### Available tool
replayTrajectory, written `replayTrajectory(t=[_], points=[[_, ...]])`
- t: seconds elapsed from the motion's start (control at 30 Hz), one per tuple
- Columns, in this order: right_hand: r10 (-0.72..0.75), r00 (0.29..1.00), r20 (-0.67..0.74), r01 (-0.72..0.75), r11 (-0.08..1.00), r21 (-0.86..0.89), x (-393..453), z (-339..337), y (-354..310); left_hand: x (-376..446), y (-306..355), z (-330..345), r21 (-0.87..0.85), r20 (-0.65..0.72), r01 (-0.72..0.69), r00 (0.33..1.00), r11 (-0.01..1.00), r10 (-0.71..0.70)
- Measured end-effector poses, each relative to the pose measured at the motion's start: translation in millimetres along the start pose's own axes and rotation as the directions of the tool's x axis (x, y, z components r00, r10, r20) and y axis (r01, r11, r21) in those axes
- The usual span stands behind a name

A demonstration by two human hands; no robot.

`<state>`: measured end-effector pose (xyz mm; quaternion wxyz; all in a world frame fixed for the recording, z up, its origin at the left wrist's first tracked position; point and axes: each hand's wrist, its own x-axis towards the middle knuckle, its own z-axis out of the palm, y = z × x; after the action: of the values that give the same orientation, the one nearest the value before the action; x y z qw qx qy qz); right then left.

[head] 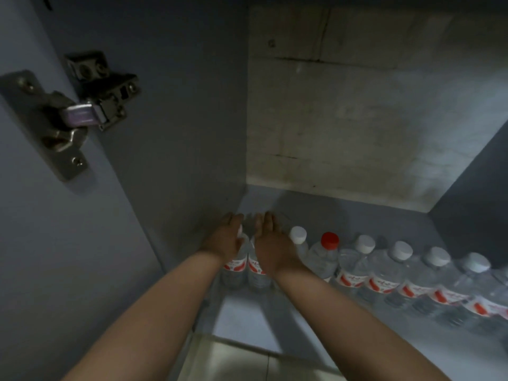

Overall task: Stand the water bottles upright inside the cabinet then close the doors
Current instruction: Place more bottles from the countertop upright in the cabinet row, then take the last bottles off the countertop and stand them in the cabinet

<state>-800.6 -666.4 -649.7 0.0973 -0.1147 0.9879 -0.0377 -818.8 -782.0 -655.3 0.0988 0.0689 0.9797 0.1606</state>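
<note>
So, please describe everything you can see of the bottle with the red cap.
The red-capped bottle is clear plastic with a round red screw cap and a white and red label low on its body. It stands upright on the cabinet floor, in the row of white-capped bottles, close between neighbours. Neither of the hands touches it.

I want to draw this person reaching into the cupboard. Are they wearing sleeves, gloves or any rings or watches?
No sleeves show: both forearms are bare right to the picture's bottom edge. The left hand and right hand wear no gloves. I can see no watch or bracelet on either wrist, and no rings on the fingers, though the picture is dim.
</note>
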Motion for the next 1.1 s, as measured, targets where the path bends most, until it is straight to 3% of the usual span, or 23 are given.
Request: replayTrajectory(t=[0.13,0.3,0.47,0.57,0.67,0.87,1.1], points=[[-0.053,0.995,-0.082,0.052,0.999,-0.008,-15.8,-15.1,2.2,-16.3,0.7,-13.1,-0.024,-0.093,0.029,0.995,0.999,-0.031],[0.028,0.998,-0.065,-0.025,0.999,0.039,-41.4,-41.9,2.8,-64.7,13.6,-32.1,0.091,-0.042,0.183,0.983,0.979,-0.179],[0.017,0.99,-0.139,-0.02,0.999,-0.025,-88.9,-68.7,4.8,-112.1,39.1,-67.7,0.135,0.039,0.159,0.985,0.978,-0.166],[0.084,0.994,0.068,-0.086,0.996,0.03,-130.1,-87.2,-0.9,-148.2,51.4,-87.1,0.129,0.12,0.175,0.974,0.976,-0.191],[0.083,0.994,0.071,-0.087,0.994,0.062,-176.0,-121.7,-11.2,-191.7,68.2,-122.1,0.139,0.174,0.149,0.97,0.979,-0.172],[0.047,0.998,0.052,-0.052,0.994,0.092,-245.4,-209.5,-46.6,-268.8,105.6,-214.2,0.092,0.253,0.225,0.937,0.97,-0.241],[0.01,0.992,-0.125,0.003,0.994,0.107,-291.5,-322.0,-76.7,-338.6,133.1,-338.2,0.065,0.098,0.212,0.971,0.975,-0.217]])
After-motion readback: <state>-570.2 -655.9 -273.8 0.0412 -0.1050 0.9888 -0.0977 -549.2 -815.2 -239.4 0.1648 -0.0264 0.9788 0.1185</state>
